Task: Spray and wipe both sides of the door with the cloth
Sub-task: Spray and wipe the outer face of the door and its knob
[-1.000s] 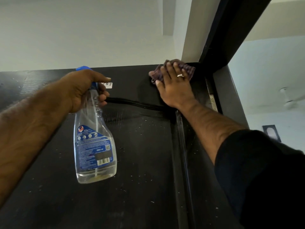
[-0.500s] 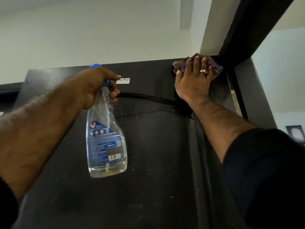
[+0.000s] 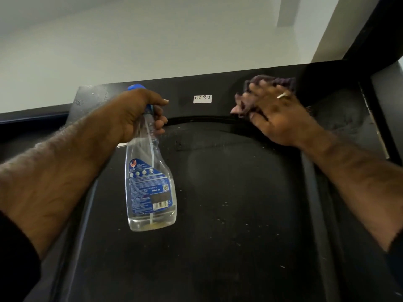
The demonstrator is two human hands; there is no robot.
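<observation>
The black door (image 3: 229, 203) fills the lower view, seen from below, speckled with pale droplets. My left hand (image 3: 135, 112) grips the neck of a clear spray bottle (image 3: 150, 182) with a blue label and blue top; the bottle hangs in front of the door panel. My right hand (image 3: 277, 114) presses a dark purple cloth (image 3: 272, 82) flat against the door's top rail, near the upper right corner. Most of the cloth is hidden under the fingers, which lie spread and blurred.
A small white label (image 3: 202, 98) is stuck on the top rail between my hands. The dark door frame (image 3: 370, 40) rises at the upper right, with the hinge edge (image 3: 377, 131) below it. White wall and ceiling lie beyond the door's top.
My right hand has slid the cloth leftward and slightly down along the top rail, away from the frame corner. The left hand still holds the bottle in about the same place.
</observation>
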